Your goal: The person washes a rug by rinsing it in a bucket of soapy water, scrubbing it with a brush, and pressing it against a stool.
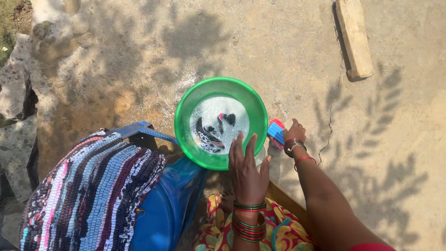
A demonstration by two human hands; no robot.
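A green plastic basin (186, 100) stands on the ground, holding soapy water and dark patterned cloth (210, 135). My left hand (247, 169) rests flat on the basin's near rim, fingers apart, holding nothing. Just right of the basin, my right hand (293, 133) is closed on a blue scrub brush (276, 132), down near a red object (278, 123) on the ground. Both wrists carry red and green bangles.
A striped woven rug (88, 195) is draped over a blue plastic drum (167, 204) at lower left, with a blue metal frame (141, 130) behind it. A wooden block (354, 37) lies at upper right. Stones (18, 79) line the left edge. The concrete is cracked.
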